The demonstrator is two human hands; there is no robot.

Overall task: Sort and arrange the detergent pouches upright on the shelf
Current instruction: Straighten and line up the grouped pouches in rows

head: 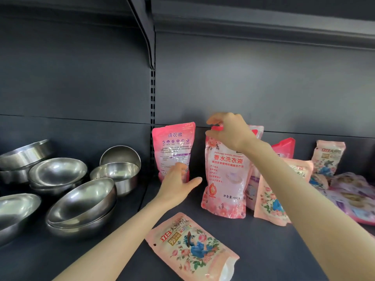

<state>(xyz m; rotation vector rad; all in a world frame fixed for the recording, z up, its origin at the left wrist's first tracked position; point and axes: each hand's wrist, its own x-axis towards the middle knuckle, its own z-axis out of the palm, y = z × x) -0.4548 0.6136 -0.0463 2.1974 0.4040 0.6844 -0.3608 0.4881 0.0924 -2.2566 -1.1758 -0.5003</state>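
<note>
A pink detergent pouch (173,147) stands upright against the back panel, its printed back facing me. My left hand (178,182) touches its lower part with relaxed fingers. My right hand (229,130) pinches the pink cap at the top of a second upright pink pouch (224,179). A peach floral pouch (192,248) lies flat near the shelf's front edge. To the right stand another peach floral pouch (274,197), a pink pouch (284,149) behind it and a floral pouch (326,159) at the back.
Several steel bowls (81,201) are stacked on the left section of the dark shelf (263,250). Purple pouches (353,197) lie flat at the far right. A slotted upright post (152,92) divides the two sections.
</note>
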